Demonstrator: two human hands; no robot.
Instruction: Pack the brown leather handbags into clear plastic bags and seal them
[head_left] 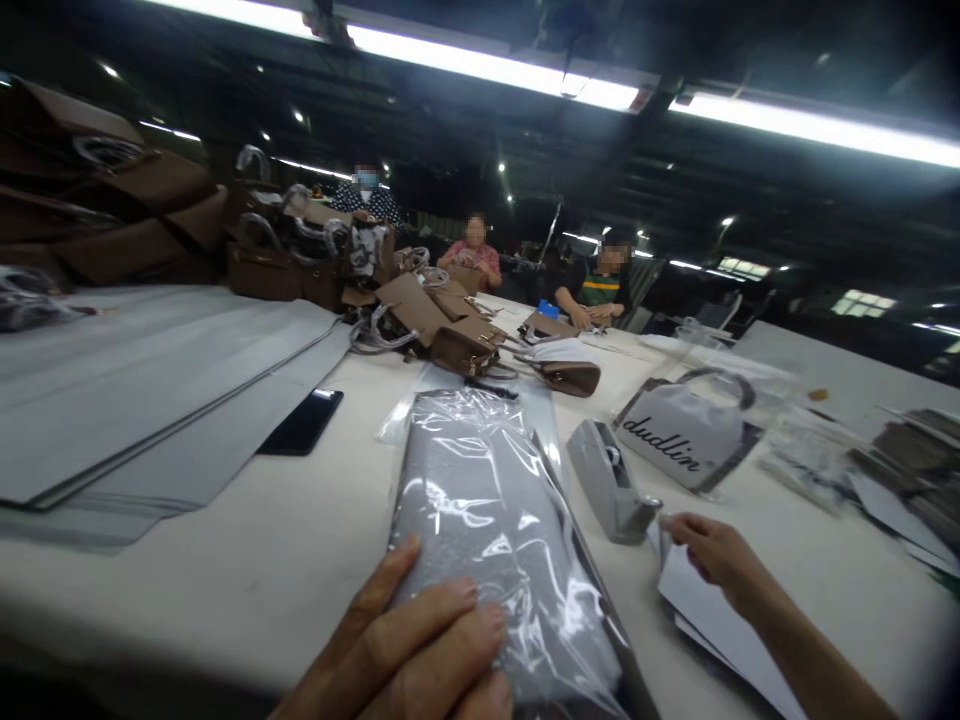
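A grey item wrapped in clear plastic (487, 510) lies on the table in front of me. My left hand (427, 640) rests on its near left part, fingers spread. Just right of the package stands a grey tape dispenser (611, 480). My right hand (705, 555) is at the dispenser's near end, thumb and fingers pinched together; what they hold, if anything, is too small to make out. Below that hand lie white sheets (720, 620). A light bag with "dudlin" lettering (667, 430) stands beyond the dispenser.
A black phone (304, 422) lies left of the package, by large grey sheets (165, 390). Brown handbags (465, 350) are heaped beyond, with more piled at the far left. Three people sit or stand across the table. Plastic bags (806, 455) lie at right.
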